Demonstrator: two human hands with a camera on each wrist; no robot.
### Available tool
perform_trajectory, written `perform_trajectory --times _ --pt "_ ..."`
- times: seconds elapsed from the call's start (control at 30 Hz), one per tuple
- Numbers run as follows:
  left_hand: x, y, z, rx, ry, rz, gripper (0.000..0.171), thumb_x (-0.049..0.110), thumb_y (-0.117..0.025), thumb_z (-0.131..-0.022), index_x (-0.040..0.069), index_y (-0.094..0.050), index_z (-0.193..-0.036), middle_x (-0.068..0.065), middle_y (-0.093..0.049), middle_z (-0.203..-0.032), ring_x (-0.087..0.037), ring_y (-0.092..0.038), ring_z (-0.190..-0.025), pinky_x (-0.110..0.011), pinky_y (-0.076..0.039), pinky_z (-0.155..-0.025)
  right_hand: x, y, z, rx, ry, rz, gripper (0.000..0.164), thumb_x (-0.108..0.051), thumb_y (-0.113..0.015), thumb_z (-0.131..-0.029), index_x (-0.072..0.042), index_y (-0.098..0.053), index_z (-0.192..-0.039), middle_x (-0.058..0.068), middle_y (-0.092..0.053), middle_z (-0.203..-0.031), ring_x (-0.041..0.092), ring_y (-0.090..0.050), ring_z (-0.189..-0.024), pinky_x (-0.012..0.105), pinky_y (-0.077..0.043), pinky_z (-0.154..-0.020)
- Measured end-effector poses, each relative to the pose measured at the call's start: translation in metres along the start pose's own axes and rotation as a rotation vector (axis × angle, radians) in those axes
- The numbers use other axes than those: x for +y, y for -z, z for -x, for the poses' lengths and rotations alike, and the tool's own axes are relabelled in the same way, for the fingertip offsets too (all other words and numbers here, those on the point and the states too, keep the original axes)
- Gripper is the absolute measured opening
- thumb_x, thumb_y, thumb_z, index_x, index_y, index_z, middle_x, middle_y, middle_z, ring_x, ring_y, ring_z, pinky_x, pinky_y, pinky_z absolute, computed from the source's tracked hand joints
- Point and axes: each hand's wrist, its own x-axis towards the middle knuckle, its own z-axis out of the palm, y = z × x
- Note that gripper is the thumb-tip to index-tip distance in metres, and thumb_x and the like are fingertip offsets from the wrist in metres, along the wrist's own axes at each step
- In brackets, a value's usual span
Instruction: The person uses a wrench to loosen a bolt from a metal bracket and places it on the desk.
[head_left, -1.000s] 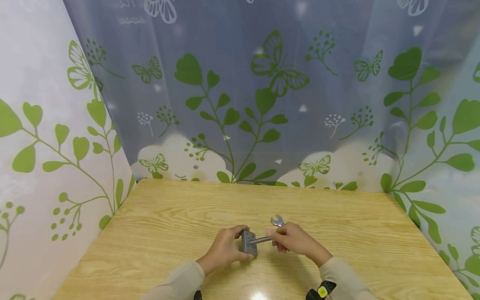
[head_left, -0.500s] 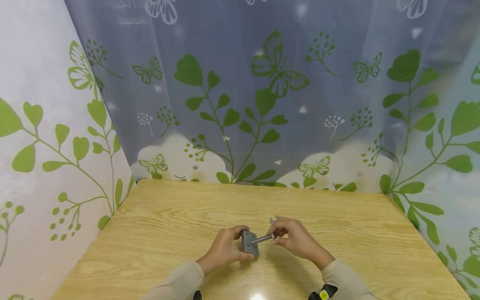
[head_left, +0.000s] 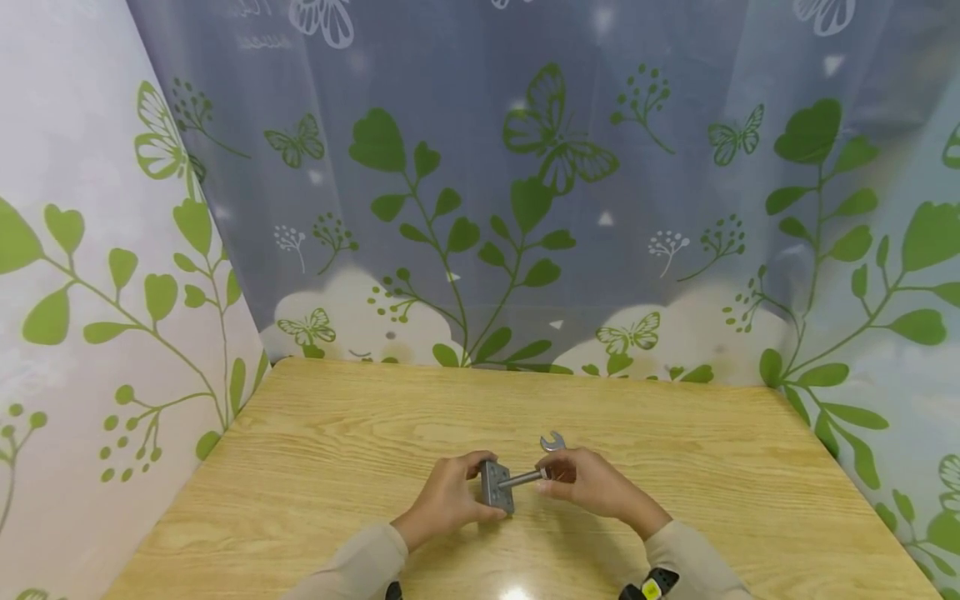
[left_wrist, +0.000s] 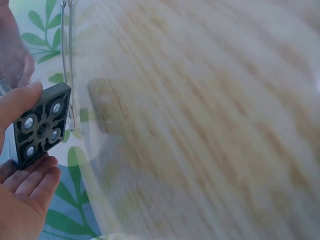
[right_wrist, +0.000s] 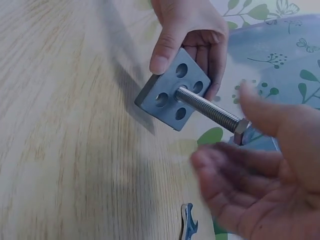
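My left hand grips a grey square plate by its edges, thumb on one side and fingers on the other. Several round holes pierce the plate, and its ribbed back shows a threaded centre hole. From the plate's front face sticks a long threaded bolt, pointing right. My right hand is around the bolt's hex head; in the right wrist view its thumb and fingers stand apart on either side of the head. An open-end wrench lies just behind the right hand, which partly hides it.
The work takes place over a wood-grain table. A patterned curtain with green leaves and butterflies hangs behind the table, and similar cloth flanks both sides. In the right wrist view, the wrench lies below the hands.
The right hand has shifted and turned at the bolt head, its fingers regripping and then loosening. It hid most of the wrench half a second ago. The left hand and plate have barely moved.
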Motion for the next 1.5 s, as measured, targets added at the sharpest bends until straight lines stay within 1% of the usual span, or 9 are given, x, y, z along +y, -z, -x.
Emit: perform_trajectory --times 0.2,0.33,0.47,0.6,0.8,0.9,1.17,1.33,1.5 --pt "0.002 0.0 -0.001 0.008 -0.011 -0.026 0.069 0.016 -0.09 -0.062 -0.005 -0.059 -0.121 -0.017 -0.067 -0.114 -0.032 -0.066 -0.103 -0.034 -0.057 -0.087 -0.002 -0.003 0.001 -0.018 -0.121 -0.151 0.058 -0.042 -0.041 -0.102 0.007 -0.067 -0.088 0.011 -0.065 -0.07 0.022 -0.062 -0.064 0.04 -0.057 -0.059" --pt "0.003 0.0 -0.001 -0.003 -0.009 -0.04 0.069 0.017 -0.09 -0.063 -0.004 -0.059 -0.121 -0.017 -0.067 -0.115 -0.032 -0.066 -0.103 -0.033 -0.057 -0.087 -0.003 -0.003 0.0 0.0 -0.115 -0.099 0.049 -0.039 -0.049 -0.1 0.004 -0.067 -0.083 0.005 -0.061 -0.065 0.014 -0.056 -0.058 0.032 -0.052 -0.052" --pt "0.004 0.0 0.0 -0.017 -0.003 -0.034 0.07 0.018 -0.09 -0.063 -0.004 -0.059 -0.122 -0.017 -0.067 -0.115 -0.033 -0.066 -0.104 -0.034 -0.057 -0.087 -0.004 -0.001 -0.001 0.044 -0.033 0.029 0.029 -0.031 -0.061 -0.094 -0.003 -0.068 -0.086 0.003 -0.062 -0.07 0.009 -0.053 -0.059 0.023 -0.047 -0.051" --pt "0.002 0.002 -0.001 -0.033 0.014 -0.006 0.071 0.023 -0.09 -0.064 -0.003 -0.058 -0.123 -0.018 -0.067 -0.115 -0.035 -0.065 -0.104 -0.037 -0.057 -0.087 -0.005 0.003 0.001 0.112 0.046 0.111 0.012 -0.021 -0.07 -0.088 -0.009 -0.071 -0.091 -0.002 -0.065 -0.079 0.006 -0.055 -0.066 0.022 -0.05 -0.056" --pt "-0.007 0.013 -0.002 -0.004 0.091 0.129 0.075 0.024 -0.089 -0.065 -0.007 -0.056 -0.125 -0.021 -0.065 -0.116 -0.035 -0.066 -0.101 -0.037 -0.058 -0.084 0.0 0.009 0.005 0.195 0.065 0.086 0.014 -0.009 -0.073 -0.083 -0.01 -0.07 -0.096 0.0 -0.068 -0.089 0.01 -0.064 -0.077 0.022 -0.055 -0.065" --pt "-0.014 0.018 -0.001 0.01 0.117 0.14 0.074 0.021 -0.089 -0.066 -0.009 -0.055 -0.125 -0.023 -0.063 -0.116 -0.035 -0.066 -0.102 -0.037 -0.058 -0.084 0.006 0.009 0.006 0.204 0.045 0.076 0.015 -0.009 -0.073 -0.083 -0.008 -0.07 -0.098 0.002 -0.069 -0.091 0.011 -0.065 -0.078 0.021 -0.055 -0.065" --pt "-0.026 0.024 0.003 0.007 0.139 0.051 0.074 0.019 -0.089 -0.066 -0.009 -0.054 -0.125 -0.024 -0.063 -0.117 -0.034 -0.066 -0.102 -0.038 -0.057 -0.085 0.022 -0.007 0.005 0.194 0.041 0.061 0.015 -0.004 -0.072 -0.082 -0.002 -0.07 -0.098 0.005 -0.069 -0.088 0.011 -0.063 -0.076 0.021 -0.055 -0.066" --pt "-0.029 0.028 0.005 -0.003 0.166 -0.056 0.075 0.024 -0.089 -0.065 -0.007 -0.056 -0.124 -0.023 -0.063 -0.118 -0.032 -0.063 -0.102 -0.045 -0.054 -0.091 0.028 -0.017 0.004 0.186 0.02 0.015 0.017 -0.007 -0.071 -0.084 -0.003 -0.07 -0.101 0.005 -0.069 -0.092 0.016 -0.064 -0.081 0.023 -0.055 -0.07" --pt "-0.034 0.03 0.009 -0.037 0.184 -0.153 0.075 0.026 -0.09 -0.063 -0.006 -0.057 -0.124 -0.021 -0.064 -0.116 -0.028 -0.061 -0.1 -0.048 -0.05 -0.095 0.035 -0.025 0.004 0.166 0.002 0.056 0.02 -0.009 -0.073 -0.083 -0.004 -0.07 -0.102 0.002 -0.069 -0.091 0.015 -0.064 -0.081 0.021 -0.054 -0.069"
